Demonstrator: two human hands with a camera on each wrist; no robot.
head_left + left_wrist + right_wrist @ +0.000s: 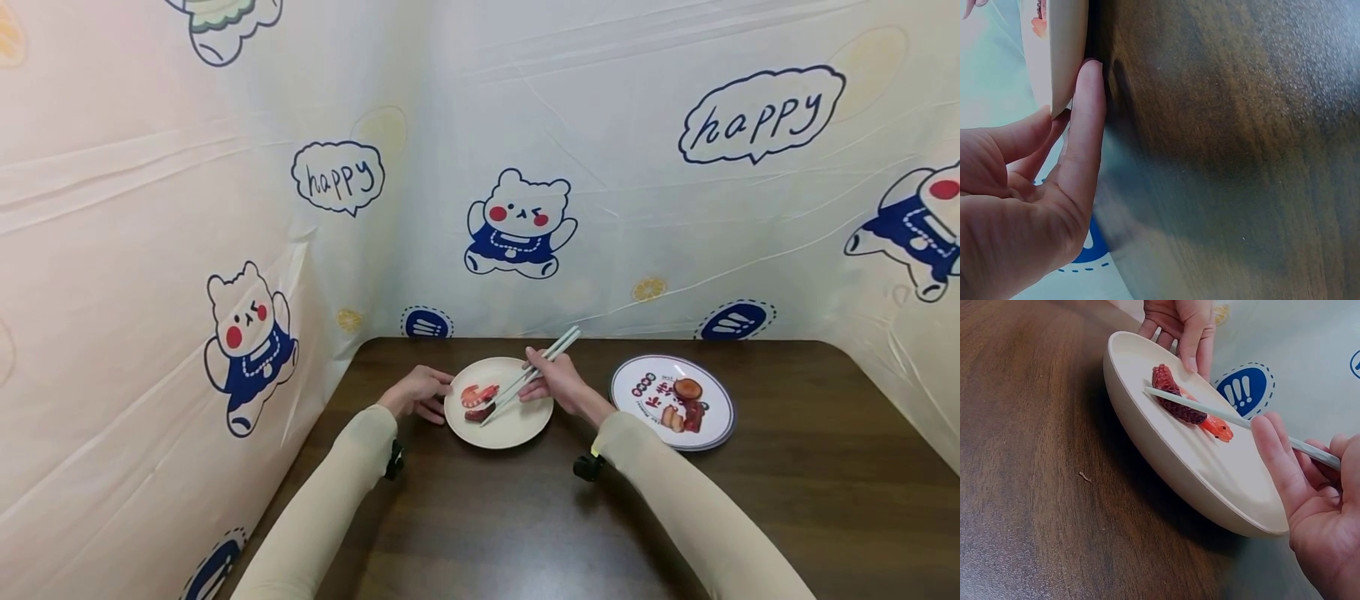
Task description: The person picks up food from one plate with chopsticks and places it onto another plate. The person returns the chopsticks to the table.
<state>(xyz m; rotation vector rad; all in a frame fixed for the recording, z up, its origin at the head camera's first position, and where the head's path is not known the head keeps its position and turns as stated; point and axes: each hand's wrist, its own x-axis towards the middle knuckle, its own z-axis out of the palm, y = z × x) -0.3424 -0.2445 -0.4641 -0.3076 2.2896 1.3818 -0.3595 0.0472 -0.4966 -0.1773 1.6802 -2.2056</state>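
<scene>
A cream plate [525,431] sits near the far side of the table. On it lie an orange-red shrimp [474,395] and a dark red, bumpy piece of food [1175,403] overlapping it in the right wrist view. My left hand [420,390] pinches the plate's left rim, thumb on top and fingers at the underside. My right hand [557,382] holds a pair of pale green chopsticks [564,340] over the plate's right side. Their tips reach the dark red piece; in the right wrist view one chopstick crosses over it.
A white oval plate [682,368] with a blue rim stands to the right, showing lettering, a round brown food piece and several reddish-brown ones. The dark wooden table [480,525] meets a pale cloth [600,233] with bear drawings behind and at the sides.
</scene>
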